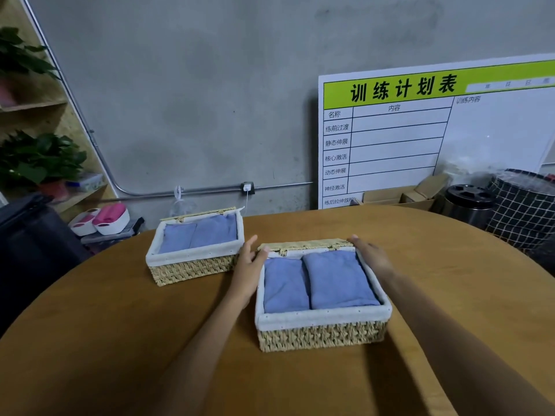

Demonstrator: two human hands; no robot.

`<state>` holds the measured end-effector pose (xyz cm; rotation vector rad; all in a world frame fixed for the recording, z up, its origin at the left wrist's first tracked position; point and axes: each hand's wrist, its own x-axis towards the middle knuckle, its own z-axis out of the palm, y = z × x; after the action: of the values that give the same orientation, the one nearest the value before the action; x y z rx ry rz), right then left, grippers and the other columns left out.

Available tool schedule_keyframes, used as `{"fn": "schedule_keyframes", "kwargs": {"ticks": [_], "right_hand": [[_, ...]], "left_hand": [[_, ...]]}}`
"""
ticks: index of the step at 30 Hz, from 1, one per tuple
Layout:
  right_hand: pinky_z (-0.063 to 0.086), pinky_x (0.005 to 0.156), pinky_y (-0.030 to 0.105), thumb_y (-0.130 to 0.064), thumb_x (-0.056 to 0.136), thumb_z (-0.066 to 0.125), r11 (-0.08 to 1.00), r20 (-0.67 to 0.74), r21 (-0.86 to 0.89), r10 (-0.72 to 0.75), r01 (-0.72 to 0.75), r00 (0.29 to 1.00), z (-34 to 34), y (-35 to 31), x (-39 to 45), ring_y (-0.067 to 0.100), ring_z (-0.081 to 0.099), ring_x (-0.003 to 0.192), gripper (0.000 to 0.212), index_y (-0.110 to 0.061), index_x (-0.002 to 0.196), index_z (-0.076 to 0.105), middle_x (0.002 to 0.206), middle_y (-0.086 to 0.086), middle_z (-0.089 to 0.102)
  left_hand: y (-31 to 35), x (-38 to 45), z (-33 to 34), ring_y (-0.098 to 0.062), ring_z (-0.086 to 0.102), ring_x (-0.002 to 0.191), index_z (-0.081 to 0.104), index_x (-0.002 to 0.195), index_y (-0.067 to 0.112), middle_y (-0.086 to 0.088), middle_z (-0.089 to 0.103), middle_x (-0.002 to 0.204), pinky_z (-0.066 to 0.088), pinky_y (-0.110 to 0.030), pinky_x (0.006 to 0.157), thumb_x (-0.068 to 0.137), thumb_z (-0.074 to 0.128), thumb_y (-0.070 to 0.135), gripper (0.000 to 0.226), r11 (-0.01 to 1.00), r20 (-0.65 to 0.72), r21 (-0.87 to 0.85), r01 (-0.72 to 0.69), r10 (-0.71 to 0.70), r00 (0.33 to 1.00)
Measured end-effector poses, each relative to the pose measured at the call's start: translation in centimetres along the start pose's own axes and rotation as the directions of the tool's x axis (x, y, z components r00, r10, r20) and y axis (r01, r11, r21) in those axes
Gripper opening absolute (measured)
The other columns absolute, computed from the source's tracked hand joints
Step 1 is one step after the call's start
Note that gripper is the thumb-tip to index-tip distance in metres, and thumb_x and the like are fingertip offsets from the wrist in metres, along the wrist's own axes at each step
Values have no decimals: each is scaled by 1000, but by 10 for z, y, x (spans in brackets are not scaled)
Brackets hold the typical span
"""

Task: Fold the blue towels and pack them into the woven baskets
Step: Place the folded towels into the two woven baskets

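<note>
Now both hands flank the near woven basket (322, 334) holding two folded blue towels (321, 280), left hand (249, 265) and right hand (372, 256) with fingers nearly straight against its far corners

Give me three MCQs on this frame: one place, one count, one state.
1. Where is the far basket relative to the near basket?
A. behind-left
B. stacked on it
C. right

2. How many blue towels lie in the near basket?
A. one
B. two
C. four

3. How do the hands meet the near basket?
A. resting apart
B. one on each side
C. both inside

Answers: 1 A, it sits farther back and left on the table. 2 B, two lie side by side. 3 B, left hand and right hand flank its back corners.
</note>
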<state>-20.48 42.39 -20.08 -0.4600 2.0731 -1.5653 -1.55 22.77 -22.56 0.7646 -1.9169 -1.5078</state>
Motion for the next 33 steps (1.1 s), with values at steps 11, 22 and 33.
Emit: {"fn": "schedule_keyframes", "kwargs": {"ticks": [11, 22, 33], "right_hand": [[55, 80, 19, -23, 109, 34, 898, -28, 341, -287, 279, 958, -5, 5, 30, 10, 66, 112, 37, -14, 138, 55, 125, 2, 69], [49, 95, 41, -84, 65, 63, 844, 30, 487, -271, 223, 962, -10, 14, -7, 19, 63, 119, 86, -3, 94, 65, 129, -1, 66], [40, 90, 24, -88, 75, 44, 856, -41, 265, -450, 444, 892, 6, 58, -66, -5, 58, 116, 72, -43, 130, 59, 149, -32, 37]], "left_hand": [[0, 48, 17, -10, 53, 129, 49, 138, 45, -1, 48, 149, 37, -41, 115, 96, 55, 51, 43, 969, -181, -243, -53, 8, 983], [11, 0, 3, -18, 50, 136, 60, 133, 22, 3, 60, 141, 32, -51, 117, 103, 26, 59, 58, 870, 41, -486, 76, -64, 997], [-8, -77, 25, 13, 22, 143, 33, 152, 41, 32, 27, 157, 21, -16, 110, 95, 41, 58, 60, 962, -4, -209, -177, 180, 984]]}}
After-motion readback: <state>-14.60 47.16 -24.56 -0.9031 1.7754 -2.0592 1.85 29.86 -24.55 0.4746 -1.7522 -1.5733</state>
